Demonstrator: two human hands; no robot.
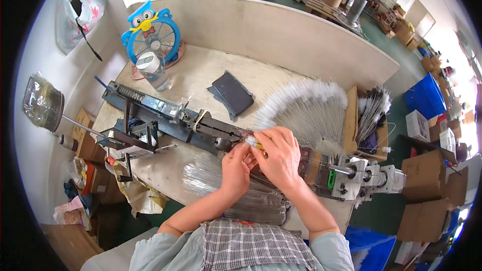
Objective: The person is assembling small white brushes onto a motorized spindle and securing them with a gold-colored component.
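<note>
Work seems to be at a small, careful step: the left hand (236, 169) and right hand (278, 158) meet by the end of a long dark metal machine (158, 108). A small white and yellow piece (251, 141) is there, just under the right hand. The right grip looks pinched on it. The left grip is curled close beside it, but I cannot tell what it holds, if anything. My guess is that the next move calls for a light, steady pinch.

Thin wires (211, 173) lie on the near side, and white-tipped wires (301, 108) fan out on the far side, so sideways room looks tight. The tabletop (196, 65) has more room around the dark flat case (236, 93). A low wall (281, 32) runs along its back edge.
</note>
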